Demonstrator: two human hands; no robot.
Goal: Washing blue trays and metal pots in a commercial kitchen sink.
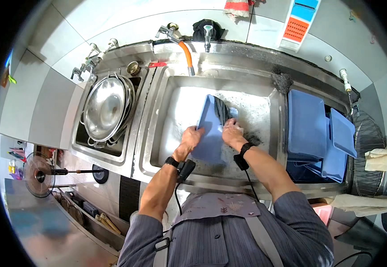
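Observation:
A blue plastic tray [208, 140] stands tilted in the soapy water of the middle steel sink [160, 133], its lower end under the water. My left hand [192, 137] grips the tray's left edge. In my right hand [232, 132] is a dark cloth [221, 109], pressed against the tray's right side. A small blue piece shows just beyond the cloth; whether it belongs to the tray I cannot tell. Both wrists wear black straps with small devices and cables.
Several blue trays [306, 126] are stacked in the right basin. Steel pans [105, 108] fill the left basin. A tap with an orange hose [186, 55] hangs over the middle sink's back edge. A dark scouring pad [282, 82] lies at its back right corner. A fan [40, 175] stands at left.

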